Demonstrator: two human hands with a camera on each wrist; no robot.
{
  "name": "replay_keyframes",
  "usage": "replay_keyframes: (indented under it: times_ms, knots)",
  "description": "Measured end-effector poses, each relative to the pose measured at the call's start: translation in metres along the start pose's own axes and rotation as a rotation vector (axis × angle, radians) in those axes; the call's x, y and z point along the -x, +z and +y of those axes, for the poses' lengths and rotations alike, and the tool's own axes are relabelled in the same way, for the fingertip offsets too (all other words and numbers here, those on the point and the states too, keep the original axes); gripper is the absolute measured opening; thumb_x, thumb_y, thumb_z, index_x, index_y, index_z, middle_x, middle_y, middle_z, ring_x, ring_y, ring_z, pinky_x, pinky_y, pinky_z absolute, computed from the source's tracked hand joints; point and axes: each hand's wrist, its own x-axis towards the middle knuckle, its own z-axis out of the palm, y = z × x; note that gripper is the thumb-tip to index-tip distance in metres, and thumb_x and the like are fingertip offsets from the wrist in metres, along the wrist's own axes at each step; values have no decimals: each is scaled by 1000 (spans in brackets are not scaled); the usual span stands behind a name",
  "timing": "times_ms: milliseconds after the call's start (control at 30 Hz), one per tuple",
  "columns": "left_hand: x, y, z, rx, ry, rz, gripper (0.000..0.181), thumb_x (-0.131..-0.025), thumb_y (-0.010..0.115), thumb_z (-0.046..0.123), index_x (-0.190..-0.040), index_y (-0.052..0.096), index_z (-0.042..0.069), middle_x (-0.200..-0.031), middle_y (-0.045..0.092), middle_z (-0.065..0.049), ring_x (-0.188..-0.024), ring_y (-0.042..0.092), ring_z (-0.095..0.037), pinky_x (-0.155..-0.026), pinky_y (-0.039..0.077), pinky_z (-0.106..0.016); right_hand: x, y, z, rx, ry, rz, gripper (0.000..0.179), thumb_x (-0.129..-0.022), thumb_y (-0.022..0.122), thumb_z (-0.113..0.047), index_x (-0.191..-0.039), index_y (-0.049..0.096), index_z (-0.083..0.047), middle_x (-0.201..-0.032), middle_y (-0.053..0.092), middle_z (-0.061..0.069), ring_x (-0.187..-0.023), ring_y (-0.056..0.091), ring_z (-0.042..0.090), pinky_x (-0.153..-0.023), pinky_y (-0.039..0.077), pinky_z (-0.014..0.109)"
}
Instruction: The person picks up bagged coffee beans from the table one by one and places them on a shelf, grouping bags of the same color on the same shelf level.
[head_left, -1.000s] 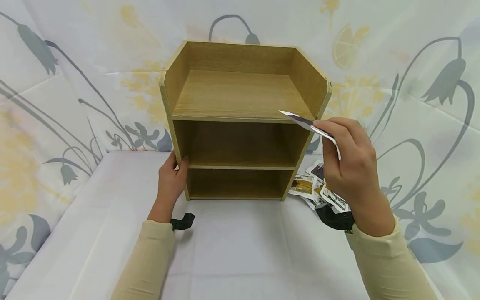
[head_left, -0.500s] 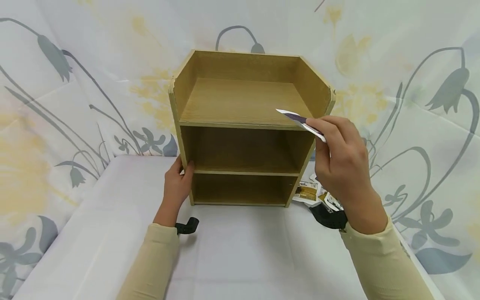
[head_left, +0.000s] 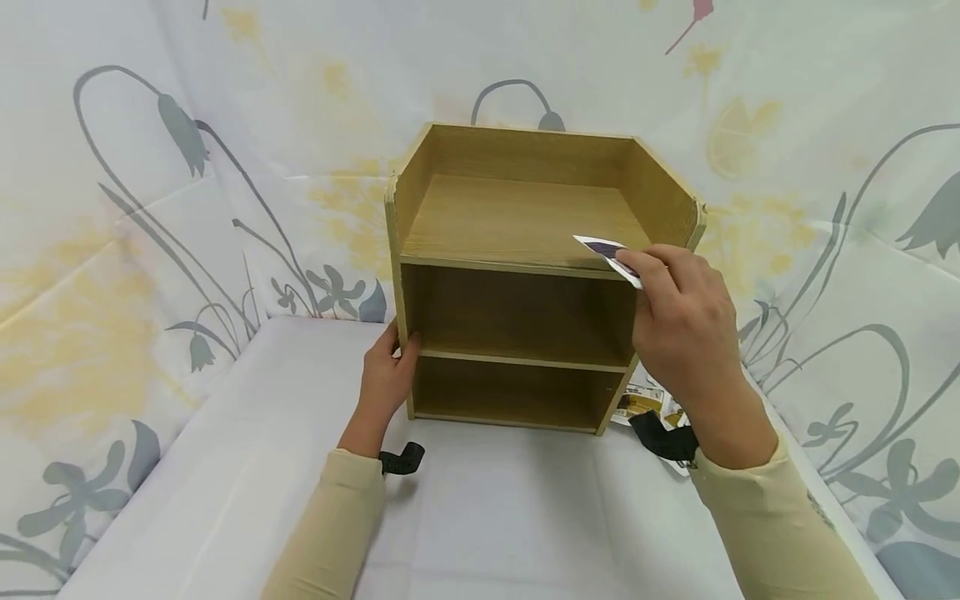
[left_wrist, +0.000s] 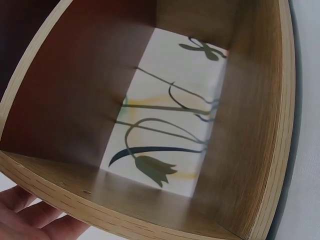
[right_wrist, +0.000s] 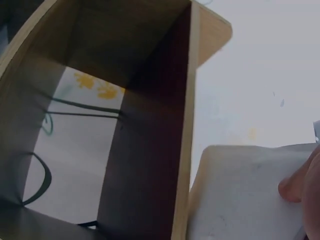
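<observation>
A wooden shelf unit (head_left: 517, 268) stands on the white cloth, with an open top tray and two compartments below. My left hand (head_left: 386, 375) grips its left side panel, thumb at the front edge and other fingers round the outer side. In the left wrist view those fingers (left_wrist: 42, 217) show at the panel's edge. My right hand (head_left: 686, 325) pinches a flat white-and-purple packet (head_left: 603, 257) between thumb and fingers, in front of the top tray's right side. The right wrist view shows the packet's plain pale side (right_wrist: 245, 192) and a thumb (right_wrist: 295, 187) on it.
Several printed packets (head_left: 637, 404) lie on the cloth by the shelf's lower right, partly hidden behind my right wrist. White cloth (head_left: 495, 517) covers the surface in front. A flower-printed sheet (head_left: 300, 100) hangs behind and at both sides.
The head view has shifted, so everything sits lower and farther right. Relative to the shelf, my right hand has brought the packet a little leftward. My left hand keeps its grip.
</observation>
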Motion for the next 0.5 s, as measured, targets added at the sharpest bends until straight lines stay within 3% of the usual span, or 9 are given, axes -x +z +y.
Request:
replay_keyframes:
  times_ms: [267, 500]
  knots:
    - [4, 2, -1, 9, -13, -14, 56, -100, 44, 44, -149, 39, 16, -143, 51, -15, -131, 50, -33, -96, 51, -51, 3, 13, 1, 112, -36, -61, 24, -93, 47, 2, -107, 65, -3, -102, 65, 20, -92, 61, 41, -72, 47, 55]
    - [4, 0, 2, 4, -23, -24, 57, -101, 44, 44, -151, 36, 17, -146, 49, -13, -132, 49, -33, -97, 50, -51, 0, 15, 1, 138, -47, -145, 30, -92, 43, -1, -110, 67, -4, -105, 64, 17, -95, 61, 40, -78, 47, 54]
